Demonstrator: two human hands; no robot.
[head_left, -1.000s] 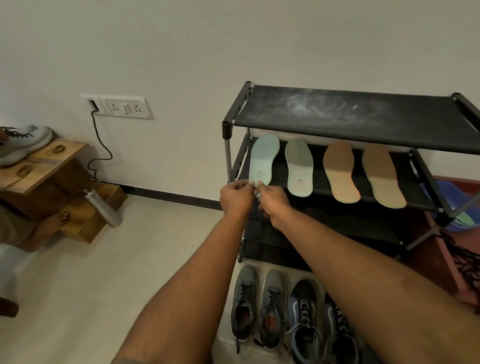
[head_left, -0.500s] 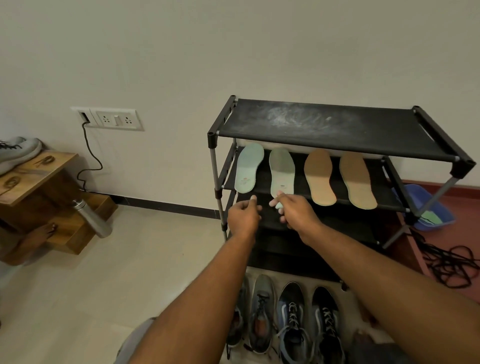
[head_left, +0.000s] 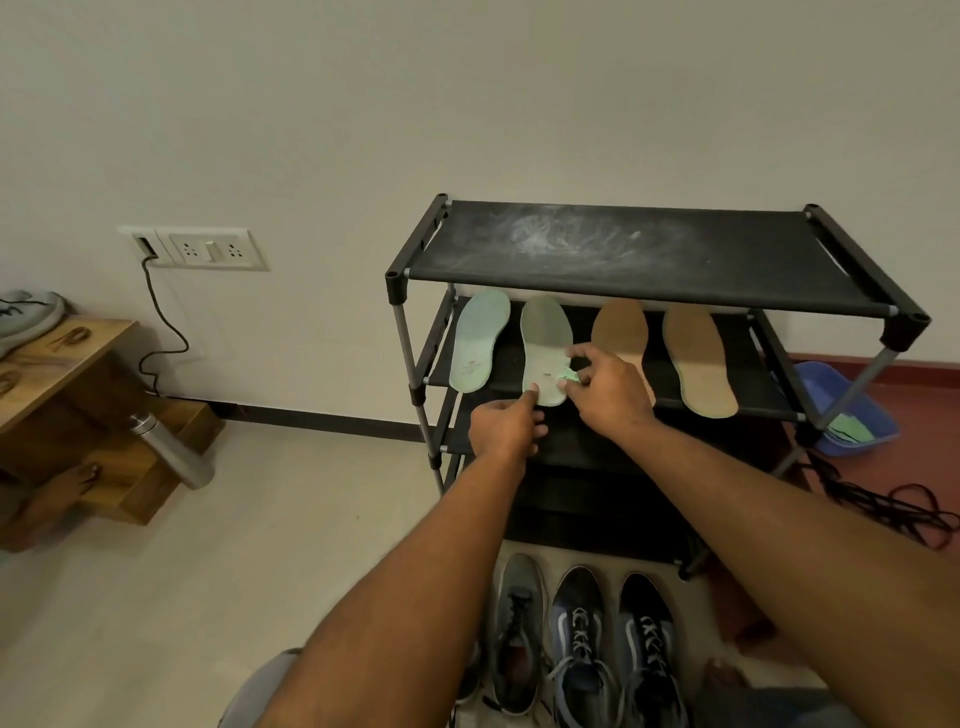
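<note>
Both hands have shifted rightward off the first green insole (head_left: 480, 345) since a second ago. Nearest, shoes (head_left: 576, 644) stand on the floor beneath the forearms. Left hand (head_left: 506, 428) touches the heel of the second green insole (head_left: 545, 338) with its forefinger; whether it grips cannot be told. Right hand (head_left: 610, 397) pinches that heel's right edge. This insole lies on the second shelf of the shoe rack (head_left: 649, 254), with tan insoles (head_left: 698, 364) alongside.

Plain off-white wall (head_left: 467, 104), black skirting (head_left: 322, 418) along its foot; socket panel (head_left: 208, 250) at left, dark cable (head_left: 166, 332) hanging from it. Floor (head_left: 208, 571) pale cream tile, red strip (head_left: 930, 379) at far right. Black tiered shoe rack (head_left: 649, 254) against the wall, stepped wooden unit (head_left: 78, 364) at left edge; light even, dim
</note>
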